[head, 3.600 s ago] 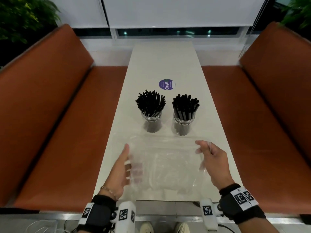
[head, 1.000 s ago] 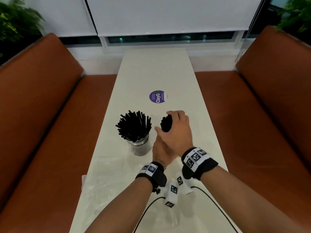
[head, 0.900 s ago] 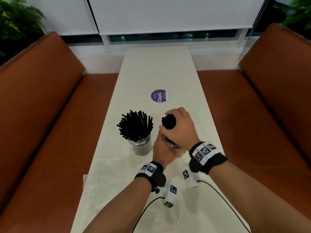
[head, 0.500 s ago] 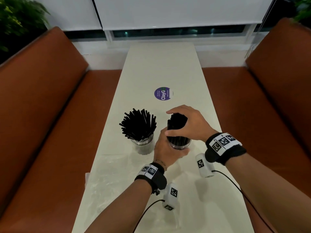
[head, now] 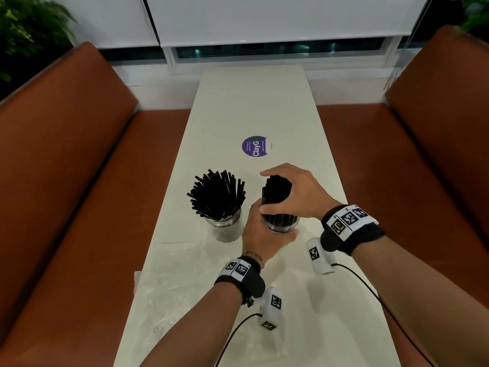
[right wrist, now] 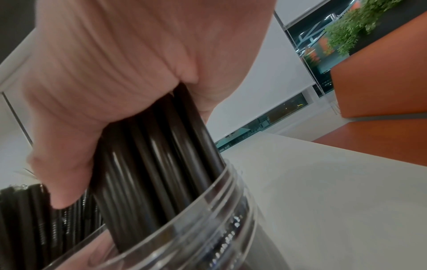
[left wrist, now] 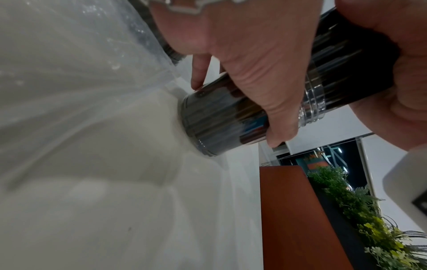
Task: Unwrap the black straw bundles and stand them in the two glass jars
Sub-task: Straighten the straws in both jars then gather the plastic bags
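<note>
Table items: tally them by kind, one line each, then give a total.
Glass jars: 2, left jar, right jar
Straw bunches: 2, loose bunch, gripped bunch
Clear plastic wrap: 1
Purple round sticker: 1
Total: 6

a long pale table (head: pixel 254 107) runs up the centre of the frame toward a white wall with lowered white roller blinds (head: pixel 285 17) over a dark window strip (head: pixel 277 47). orange-brown padded benches (head: pixel 66 160) fill both sides. green plants (head: pixel 23 30) sit in the upper corners.
</note>
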